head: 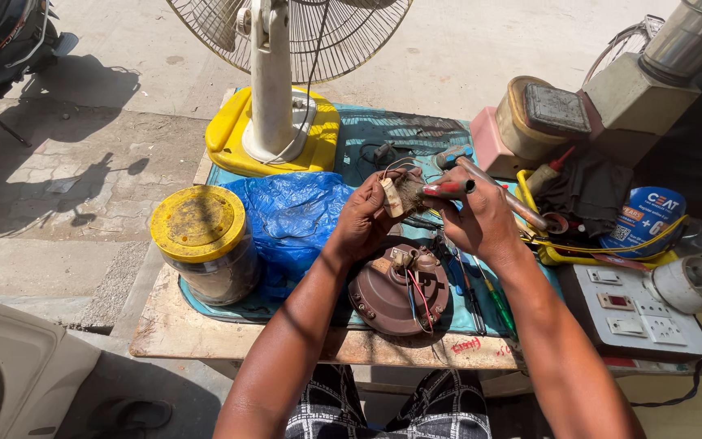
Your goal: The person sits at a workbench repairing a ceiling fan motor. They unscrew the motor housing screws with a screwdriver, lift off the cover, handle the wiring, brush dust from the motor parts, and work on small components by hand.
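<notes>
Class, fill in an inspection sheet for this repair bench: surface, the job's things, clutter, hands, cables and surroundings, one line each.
Surface: wooden table outdoors in sun, partly covered by a teal mat.
Job's things: small white part in the left hand; red-handled brush in the right hand, bristles against the part; brown motor housing lies below.
Clutter: yellow-lidded jar, blue plastic bag, green screwdriver, oil bottle, dark cloth.
Hands: both closed on their items, held above the housing.
Cables: red and blue wires come out of the housing; yellow cord by the switchboard.
Surroundings: pedestal fan on a yellow base, concrete ground.
</notes>
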